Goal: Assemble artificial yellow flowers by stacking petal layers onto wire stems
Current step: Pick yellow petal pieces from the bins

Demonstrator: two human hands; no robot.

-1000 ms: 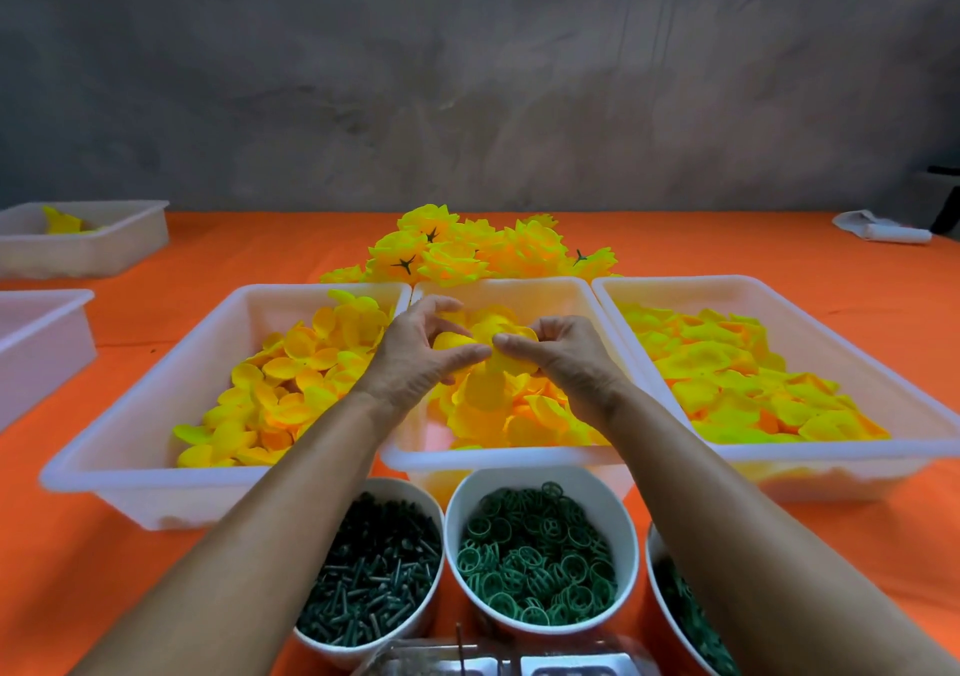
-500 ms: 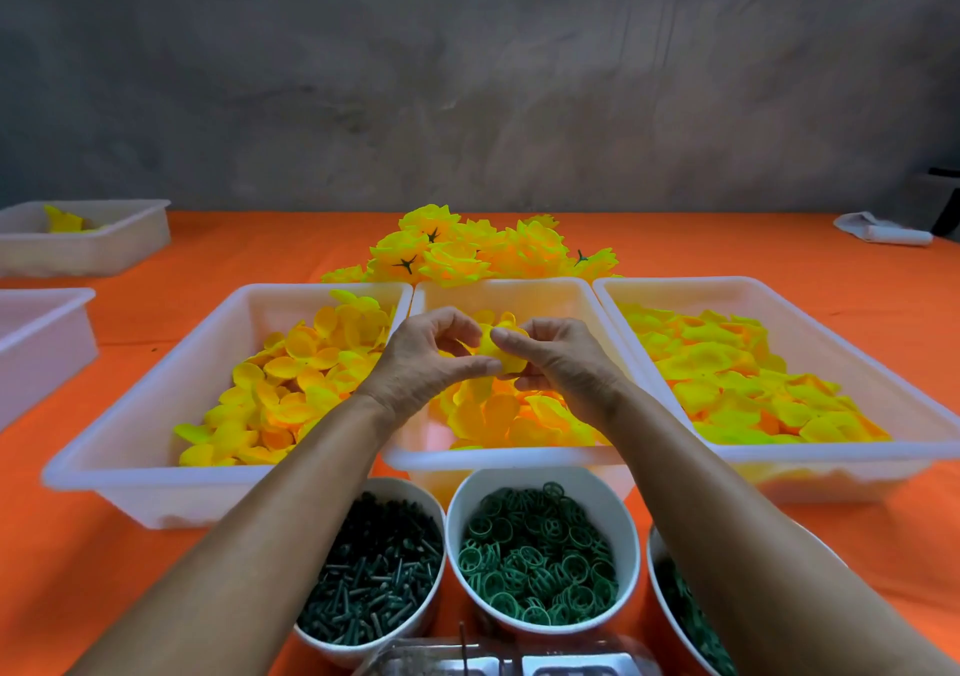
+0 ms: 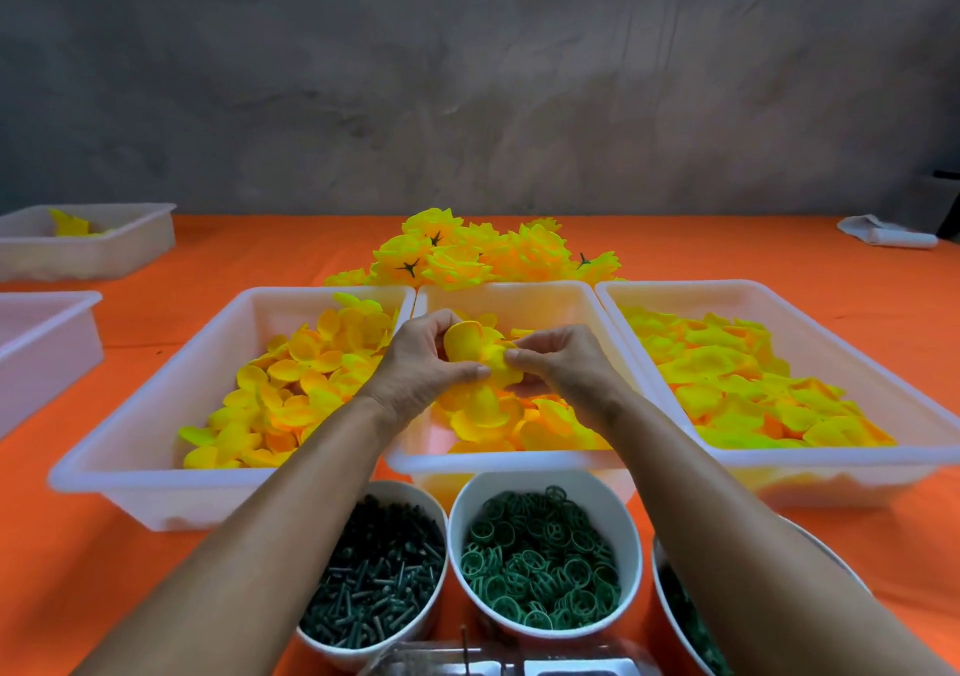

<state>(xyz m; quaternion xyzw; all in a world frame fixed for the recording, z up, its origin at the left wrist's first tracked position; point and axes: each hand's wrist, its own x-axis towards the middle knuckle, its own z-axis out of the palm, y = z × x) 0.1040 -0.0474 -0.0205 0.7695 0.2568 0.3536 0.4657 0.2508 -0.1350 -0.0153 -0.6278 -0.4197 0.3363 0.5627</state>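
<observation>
A yellow petal layer (image 3: 470, 348) is held between both hands above the middle white tray (image 3: 519, 459), which holds more yellow-orange petal layers (image 3: 519, 423). My left hand (image 3: 421, 363) grips the layer from the left with thumb and curled fingers. From the right, my right hand (image 3: 563, 363) pinches its edge. No wire stem is visible between the fingers. A heap of finished yellow flowers (image 3: 467, 254) lies behind the trays.
The left tray (image 3: 130, 467) holds small yellow petals, the right tray (image 3: 883, 467) larger yellow-green ones. In front stand white bowls of dark green pegs (image 3: 374, 576), green rings (image 3: 540, 561) and more green parts (image 3: 685, 623). Two more trays (image 3: 104, 254) sit far left on the orange cloth.
Both hands have lifted slightly out of the middle tray, and a petal layer that was half hidden between the fingers now shows larger and opened up between them.
</observation>
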